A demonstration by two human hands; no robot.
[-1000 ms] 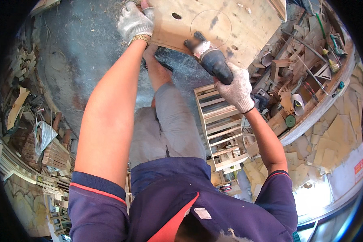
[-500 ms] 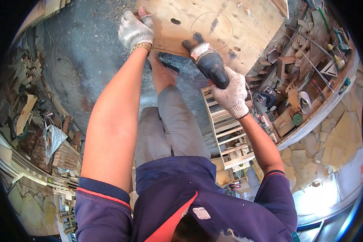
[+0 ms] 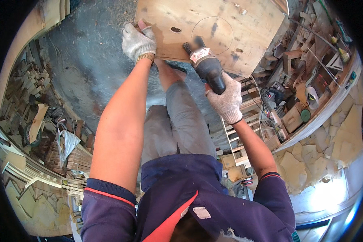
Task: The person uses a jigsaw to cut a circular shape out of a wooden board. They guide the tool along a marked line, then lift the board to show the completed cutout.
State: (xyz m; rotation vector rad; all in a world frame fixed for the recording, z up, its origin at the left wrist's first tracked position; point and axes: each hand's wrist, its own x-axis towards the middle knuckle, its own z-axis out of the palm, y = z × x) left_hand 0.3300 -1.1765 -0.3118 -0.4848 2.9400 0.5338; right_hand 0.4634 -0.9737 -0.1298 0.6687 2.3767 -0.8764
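Observation:
A pale plywood sheet [image 3: 165, 44] with a drawn circle and a small oval hole lies at the top of the view. My left hand [image 3: 138, 42], in a white knitted glove with the thumb tip bare, is closed on the sheet's left edge, thumb on top. My gloved right hand [image 3: 226, 100] wraps round the rear of a dark handheld power tool [image 3: 209, 70] with a red-and-white label. Its two-pronged front end is over the sheet near the lower left of the circle. Where the tool meets the wood is blurred.
A slatted wooden rack [image 3: 244, 123] stands below the sheet, beside my right forearm. Wood offcuts and tools crowd a curved-looking bench [image 3: 330, 103] at right. More wood scraps [image 3: 24, 76] and a plastic bag [image 3: 68, 142] are at left, beside the dark floor [image 3: 80, 64].
The whole view has shifted, so the sheet and surroundings sit lower. My right hand and the tool's rear have swung slightly left. Both hands keep their holds.

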